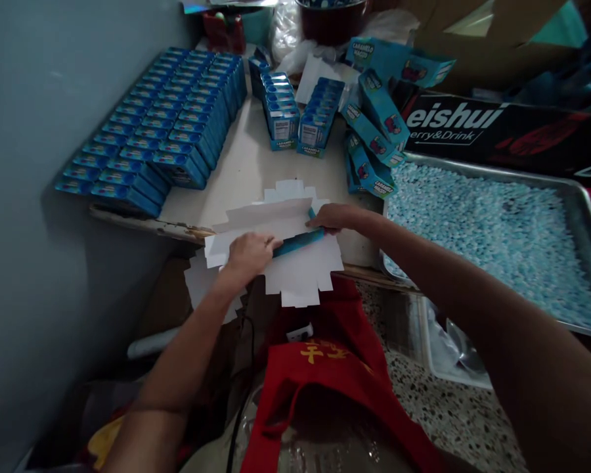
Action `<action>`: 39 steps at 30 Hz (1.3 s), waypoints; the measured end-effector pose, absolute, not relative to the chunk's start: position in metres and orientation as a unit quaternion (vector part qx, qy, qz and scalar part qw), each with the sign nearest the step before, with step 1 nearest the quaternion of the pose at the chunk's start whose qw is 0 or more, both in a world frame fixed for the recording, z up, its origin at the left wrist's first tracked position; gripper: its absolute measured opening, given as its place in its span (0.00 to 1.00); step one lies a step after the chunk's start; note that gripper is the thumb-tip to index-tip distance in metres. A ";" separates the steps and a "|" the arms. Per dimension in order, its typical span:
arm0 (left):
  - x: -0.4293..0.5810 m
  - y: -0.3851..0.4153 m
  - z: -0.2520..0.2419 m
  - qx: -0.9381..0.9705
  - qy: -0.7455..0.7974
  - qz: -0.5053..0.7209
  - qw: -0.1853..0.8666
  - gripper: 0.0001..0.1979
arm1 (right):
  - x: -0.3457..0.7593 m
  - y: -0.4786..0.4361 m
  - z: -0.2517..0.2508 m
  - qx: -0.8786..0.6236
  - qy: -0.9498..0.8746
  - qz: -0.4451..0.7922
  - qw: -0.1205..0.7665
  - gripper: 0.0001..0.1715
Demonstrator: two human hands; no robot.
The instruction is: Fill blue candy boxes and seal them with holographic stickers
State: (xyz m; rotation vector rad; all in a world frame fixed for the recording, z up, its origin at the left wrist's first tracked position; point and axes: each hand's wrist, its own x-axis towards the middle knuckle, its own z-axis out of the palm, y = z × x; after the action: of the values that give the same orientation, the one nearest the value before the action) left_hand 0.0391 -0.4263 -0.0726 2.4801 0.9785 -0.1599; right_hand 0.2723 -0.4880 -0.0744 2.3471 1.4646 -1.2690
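Note:
A partly folded cardboard display tray [270,215], white inside and blue on its outer face, lies at the table's front edge. My left hand [250,253] grips its near side at the left, fingers closed on the folded edge. At the right end, my right hand [331,218] pinches a corner where a blue flap stands up. Beneath it lie flat white carton blanks [300,282] with notched outlines, jutting over the table edge. More blanks [201,282] hang out at the left, behind my left forearm.
Rows of small blue boxes [177,125] fill the table's left side. Two filled display trays [282,125] stand at the back. Folded blue trays [374,131] are piled at the right, beside a metal tray [477,169] of pale blue pieces. A black-printed carton [502,135] stands behind.

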 end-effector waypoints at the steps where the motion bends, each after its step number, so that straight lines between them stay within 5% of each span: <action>1: 0.046 -0.410 -0.073 0.895 0.336 -0.101 0.274 0.16 | 0.273 -0.493 -0.072 0.769 0.478 -0.421 0.046 0.30; 3: 0.055 -0.384 -0.076 0.871 0.299 -0.163 0.355 0.16 | 0.272 -0.505 -0.067 0.798 0.473 -0.372 0.034 0.31; 6: 0.059 -0.365 -0.085 0.834 0.284 -0.175 0.439 0.13 | 0.258 -0.529 -0.067 0.857 0.496 -0.130 -0.051 0.26; 9: 0.053 -0.369 -0.091 0.827 0.284 -0.123 0.469 0.09 | 0.233 -0.550 -0.083 0.765 0.635 0.004 -0.109 0.19; 15: 0.023 -0.420 -0.094 0.942 0.293 0.081 0.145 0.08 | 0.205 -0.562 -0.130 0.693 0.718 0.006 -0.056 0.15; 18: 0.010 -0.447 -0.105 0.957 0.279 0.075 0.031 0.11 | 0.204 -0.559 -0.138 0.692 0.720 0.012 -0.054 0.16; 27: 0.027 -0.434 -0.113 0.953 0.301 -0.037 0.003 0.25 | 0.195 -0.547 -0.134 0.721 0.690 0.010 -0.058 0.17; 39: 0.009 -0.424 -0.107 0.971 0.236 -0.039 0.026 0.13 | 0.208 -0.537 -0.120 0.693 0.718 -0.057 -0.018 0.16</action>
State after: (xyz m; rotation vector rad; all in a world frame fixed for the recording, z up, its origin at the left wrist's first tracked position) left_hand 0.0093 -0.4243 -0.1073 3.0004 0.7304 -0.1211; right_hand 0.2083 -0.5370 -0.1202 2.2034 2.2813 -0.1826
